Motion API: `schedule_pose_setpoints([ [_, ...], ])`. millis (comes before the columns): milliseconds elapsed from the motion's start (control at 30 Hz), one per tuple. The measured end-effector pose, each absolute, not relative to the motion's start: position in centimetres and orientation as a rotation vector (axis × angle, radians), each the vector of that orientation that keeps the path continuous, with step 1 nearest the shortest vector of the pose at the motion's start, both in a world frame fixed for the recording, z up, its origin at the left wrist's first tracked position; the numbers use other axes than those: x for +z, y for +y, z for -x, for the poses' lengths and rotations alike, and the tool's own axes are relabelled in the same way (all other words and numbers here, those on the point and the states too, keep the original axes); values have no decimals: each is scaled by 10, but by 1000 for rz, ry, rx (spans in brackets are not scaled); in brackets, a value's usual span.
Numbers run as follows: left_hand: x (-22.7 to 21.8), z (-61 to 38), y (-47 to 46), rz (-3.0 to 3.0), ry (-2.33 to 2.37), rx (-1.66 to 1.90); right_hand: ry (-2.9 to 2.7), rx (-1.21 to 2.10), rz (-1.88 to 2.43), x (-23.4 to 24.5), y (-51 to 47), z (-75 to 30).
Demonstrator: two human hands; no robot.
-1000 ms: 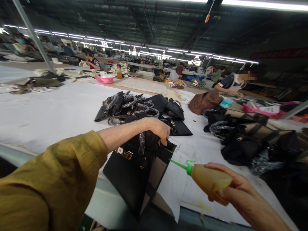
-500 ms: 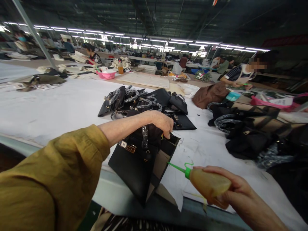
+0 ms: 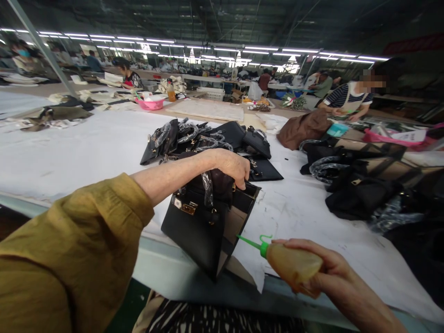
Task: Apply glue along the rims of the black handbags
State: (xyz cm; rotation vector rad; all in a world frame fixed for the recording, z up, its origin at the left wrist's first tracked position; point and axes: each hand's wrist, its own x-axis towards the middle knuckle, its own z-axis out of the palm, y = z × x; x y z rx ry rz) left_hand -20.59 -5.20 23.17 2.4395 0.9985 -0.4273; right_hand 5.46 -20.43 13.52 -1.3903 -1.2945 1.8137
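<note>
**A soft bottle and a black bag are held**

In the lower right, the bottle is wrapped by the right hand. It looks light and squashy, and might be slippery; it is best held around its fat middle, as a hard squeeze could push stuff out. Its thin green tip is pointed at the bag.

Low in the middle, the bag is tilted at the table's near edge. Its top rim is gripped by the left hand, well apart from the right. Its flat sides look stiff but easy to scratch, so the rim seems a good hold.

The table is covered by a white sheet. In the middle, more black bags are piled. Farther back, a pink bowl is seen upper left, and a person in stripes upper right. The dark roof is lit by long lamps.
</note>
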Motion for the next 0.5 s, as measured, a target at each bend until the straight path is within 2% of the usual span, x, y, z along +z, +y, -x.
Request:
schedule_pose_setpoints([
  [300, 258, 202, -60, -2581, 1051, -394, -1413, 1647, 1419, 144, -197, -45],
  [500, 261, 200, -73, -2758, 1047, -382, -1278, 1680, 1358, 134, -190, -40],
])
